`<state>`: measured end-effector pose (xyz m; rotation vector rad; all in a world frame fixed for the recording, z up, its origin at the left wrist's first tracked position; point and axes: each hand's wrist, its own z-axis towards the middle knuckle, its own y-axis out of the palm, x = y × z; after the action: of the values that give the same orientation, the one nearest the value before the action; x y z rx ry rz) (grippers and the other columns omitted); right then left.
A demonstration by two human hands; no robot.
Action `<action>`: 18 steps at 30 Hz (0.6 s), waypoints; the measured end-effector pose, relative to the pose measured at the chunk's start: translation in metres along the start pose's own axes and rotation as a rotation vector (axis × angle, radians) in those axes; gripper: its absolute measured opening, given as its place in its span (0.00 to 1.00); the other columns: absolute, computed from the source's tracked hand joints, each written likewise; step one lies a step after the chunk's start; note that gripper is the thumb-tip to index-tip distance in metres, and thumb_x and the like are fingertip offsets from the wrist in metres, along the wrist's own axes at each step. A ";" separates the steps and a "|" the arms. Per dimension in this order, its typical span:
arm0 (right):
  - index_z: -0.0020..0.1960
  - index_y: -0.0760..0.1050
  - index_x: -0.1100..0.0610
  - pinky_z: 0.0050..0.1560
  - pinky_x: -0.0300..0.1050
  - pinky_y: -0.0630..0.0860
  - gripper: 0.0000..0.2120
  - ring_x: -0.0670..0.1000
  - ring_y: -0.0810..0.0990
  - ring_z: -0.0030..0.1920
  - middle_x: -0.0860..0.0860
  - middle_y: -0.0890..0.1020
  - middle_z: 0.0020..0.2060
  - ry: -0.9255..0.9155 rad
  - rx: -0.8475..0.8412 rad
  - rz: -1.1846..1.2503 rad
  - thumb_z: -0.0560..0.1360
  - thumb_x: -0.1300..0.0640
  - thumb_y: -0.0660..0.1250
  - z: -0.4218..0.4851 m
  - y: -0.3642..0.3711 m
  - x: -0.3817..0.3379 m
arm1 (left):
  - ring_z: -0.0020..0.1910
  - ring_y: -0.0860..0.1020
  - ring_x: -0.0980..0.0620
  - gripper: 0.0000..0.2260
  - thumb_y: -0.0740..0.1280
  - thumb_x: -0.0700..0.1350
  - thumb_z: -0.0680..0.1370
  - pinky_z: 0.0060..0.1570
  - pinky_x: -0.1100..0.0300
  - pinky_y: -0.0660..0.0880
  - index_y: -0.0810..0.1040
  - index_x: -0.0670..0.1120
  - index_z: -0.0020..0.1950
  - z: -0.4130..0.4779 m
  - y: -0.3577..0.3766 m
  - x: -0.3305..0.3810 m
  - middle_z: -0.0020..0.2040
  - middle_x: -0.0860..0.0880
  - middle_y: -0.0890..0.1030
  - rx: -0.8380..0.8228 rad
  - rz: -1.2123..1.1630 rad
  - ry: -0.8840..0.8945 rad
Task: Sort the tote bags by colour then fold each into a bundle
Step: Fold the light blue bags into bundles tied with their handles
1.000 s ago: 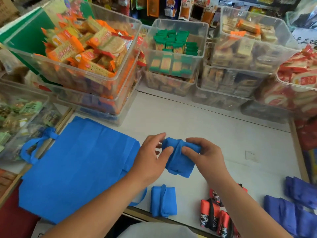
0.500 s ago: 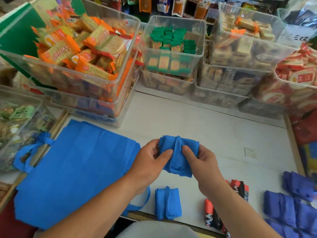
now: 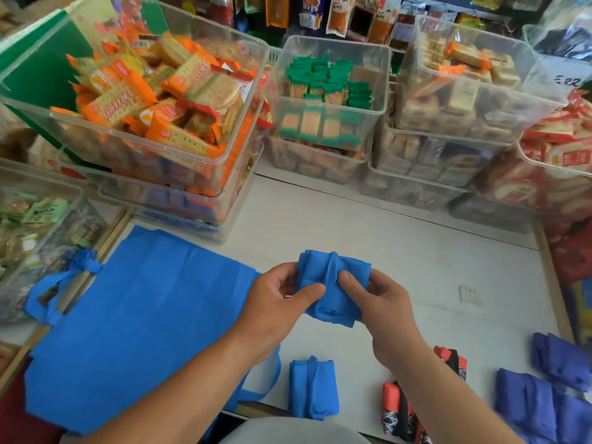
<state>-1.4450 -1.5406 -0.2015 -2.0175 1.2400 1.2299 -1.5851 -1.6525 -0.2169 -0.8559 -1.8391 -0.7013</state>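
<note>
Blue tote bundle (image 3: 349,267) stays pinched between my left hand (image 3: 275,306) and right hand (image 3: 382,304); both thumbs now press closer together on it than before.

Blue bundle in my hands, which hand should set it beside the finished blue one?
Left, probably. Left hand and right hand both grip the blue bundle, but the finished blue bundle lies on the left arm's side by the flat blue bag; the right arm reaches over the red-and-black bundles.

Blue folded tote bundle (image 3: 333,283), held aloft
</note>
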 end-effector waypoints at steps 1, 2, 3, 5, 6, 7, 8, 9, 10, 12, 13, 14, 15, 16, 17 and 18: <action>0.60 0.82 0.58 0.55 0.56 0.83 0.12 0.57 0.87 0.53 0.55 0.88 0.51 0.024 -0.042 0.005 0.77 0.58 0.73 -0.001 -0.002 0.001 | 0.55 0.85 0.52 0.11 0.74 0.41 0.78 0.61 0.47 0.80 0.83 0.49 0.60 0.001 0.000 -0.002 0.53 0.52 0.87 0.039 0.010 0.006; 0.61 0.81 0.58 0.56 0.56 0.82 0.13 0.57 0.87 0.53 0.55 0.87 0.52 0.051 -0.089 -0.004 0.77 0.59 0.73 -0.002 -0.004 0.002 | 0.54 0.85 0.52 0.10 0.74 0.40 0.78 0.60 0.47 0.81 0.83 0.49 0.59 0.002 0.001 -0.004 0.52 0.52 0.87 0.071 0.010 0.006; 0.62 0.81 0.58 0.57 0.55 0.82 0.14 0.57 0.87 0.54 0.55 0.87 0.52 0.070 -0.126 -0.029 0.77 0.60 0.74 -0.003 -0.006 0.004 | 0.54 0.85 0.53 0.10 0.74 0.40 0.78 0.60 0.48 0.81 0.83 0.49 0.59 0.002 0.003 -0.006 0.52 0.52 0.87 0.093 0.007 0.002; 0.63 0.79 0.58 0.56 0.53 0.81 0.16 0.56 0.87 0.53 0.55 0.88 0.52 0.087 -0.147 -0.084 0.77 0.63 0.73 -0.003 -0.009 0.011 | 0.54 0.85 0.53 0.11 0.74 0.39 0.78 0.60 0.49 0.81 0.83 0.48 0.59 -0.001 0.007 -0.009 0.52 0.52 0.87 0.098 -0.003 -0.025; 0.64 0.79 0.57 0.55 0.51 0.81 0.16 0.55 0.87 0.52 0.54 0.88 0.51 0.086 -0.132 -0.100 0.77 0.64 0.73 -0.003 -0.010 0.014 | 0.54 0.85 0.54 0.11 0.74 0.39 0.78 0.60 0.50 0.81 0.82 0.48 0.60 -0.003 0.009 -0.010 0.52 0.52 0.87 0.090 -0.016 -0.044; 0.63 0.78 0.56 0.52 0.48 0.82 0.16 0.54 0.87 0.51 0.53 0.88 0.50 0.078 -0.103 -0.113 0.77 0.64 0.74 -0.003 -0.011 0.018 | 0.54 0.85 0.54 0.12 0.74 0.39 0.78 0.61 0.50 0.81 0.82 0.49 0.61 -0.005 0.012 -0.012 0.53 0.53 0.87 0.082 -0.029 -0.060; 0.62 0.78 0.55 0.49 0.45 0.82 0.16 0.53 0.87 0.50 0.52 0.88 0.49 0.066 -0.068 -0.131 0.77 0.65 0.74 -0.003 -0.011 0.020 | 0.55 0.85 0.53 0.13 0.74 0.40 0.78 0.61 0.50 0.81 0.82 0.49 0.61 -0.006 0.014 -0.014 0.53 0.52 0.87 0.072 -0.039 -0.070; 0.60 0.78 0.53 0.45 0.41 0.82 0.15 0.51 0.87 0.48 0.51 0.88 0.47 0.046 -0.034 -0.155 0.77 0.65 0.73 -0.003 -0.011 0.021 | 0.55 0.85 0.53 0.14 0.75 0.40 0.77 0.61 0.49 0.80 0.81 0.50 0.62 -0.007 0.017 -0.016 0.54 0.52 0.87 0.063 -0.047 -0.078; 0.59 0.78 0.53 0.43 0.39 0.81 0.14 0.50 0.87 0.46 0.50 0.88 0.46 0.028 -0.002 -0.174 0.77 0.64 0.73 -0.004 -0.010 0.023 | 0.56 0.85 0.52 0.15 0.75 0.40 0.77 0.61 0.49 0.81 0.81 0.50 0.63 -0.007 0.019 -0.017 0.54 0.52 0.87 0.058 -0.057 -0.086; 0.57 0.78 0.54 0.44 0.42 0.82 0.12 0.50 0.87 0.46 0.50 0.87 0.45 0.006 0.040 -0.172 0.77 0.65 0.73 -0.005 -0.009 0.026 | 0.55 0.85 0.52 0.17 0.76 0.40 0.77 0.59 0.50 0.81 0.80 0.49 0.64 -0.007 0.026 -0.018 0.55 0.51 0.87 0.060 -0.074 -0.088; 0.56 0.79 0.55 0.46 0.45 0.83 0.11 0.51 0.87 0.46 0.51 0.88 0.45 0.002 0.051 -0.152 0.77 0.65 0.73 -0.006 -0.010 0.027 | 0.55 0.85 0.52 0.17 0.76 0.40 0.76 0.58 0.51 0.82 0.79 0.49 0.64 -0.007 0.029 -0.018 0.54 0.51 0.87 0.069 -0.077 -0.082; 0.56 0.79 0.57 0.48 0.48 0.84 0.11 0.53 0.87 0.47 0.52 0.88 0.45 0.001 0.059 -0.121 0.77 0.66 0.73 -0.006 -0.011 0.026 | 0.54 0.85 0.52 0.18 0.76 0.40 0.76 0.56 0.52 0.82 0.79 0.49 0.64 -0.008 0.033 -0.017 0.54 0.52 0.87 0.079 -0.074 -0.073; 0.56 0.80 0.58 0.50 0.51 0.84 0.11 0.54 0.88 0.48 0.53 0.88 0.46 0.005 0.064 -0.087 0.76 0.67 0.73 -0.006 -0.013 0.025 | 0.53 0.86 0.53 0.18 0.76 0.41 0.76 0.54 0.54 0.82 0.78 0.50 0.64 -0.008 0.037 -0.017 0.53 0.52 0.87 0.090 -0.065 -0.066; 0.57 0.80 0.59 0.51 0.53 0.83 0.11 0.56 0.88 0.48 0.54 0.88 0.47 0.016 0.068 -0.058 0.76 0.67 0.74 -0.007 -0.016 0.024 | 0.52 0.86 0.54 0.18 0.77 0.42 0.76 0.53 0.55 0.83 0.78 0.51 0.63 -0.010 0.041 -0.017 0.52 0.52 0.87 0.102 -0.053 -0.065; 0.57 0.81 0.60 0.52 0.55 0.83 0.11 0.57 0.87 0.49 0.55 0.88 0.48 0.027 0.068 -0.038 0.75 0.67 0.74 -0.006 -0.018 0.024 | 0.51 0.86 0.54 0.18 0.77 0.44 0.75 0.52 0.56 0.83 0.78 0.52 0.62 -0.010 0.045 -0.018 0.52 0.53 0.87 0.115 -0.040 -0.062; 0.57 0.81 0.60 0.52 0.55 0.83 0.12 0.58 0.87 0.49 0.56 0.88 0.48 0.036 0.066 -0.024 0.75 0.67 0.75 -0.007 -0.021 0.022 | 0.50 0.86 0.54 0.17 0.78 0.45 0.75 0.51 0.56 0.83 0.78 0.53 0.61 -0.012 0.049 -0.019 0.51 0.53 0.87 0.126 -0.026 -0.059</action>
<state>-1.4196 -1.5456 -0.2187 -2.0090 1.2530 1.1315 -1.5344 -1.6374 -0.2252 -0.7782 -1.9285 -0.5752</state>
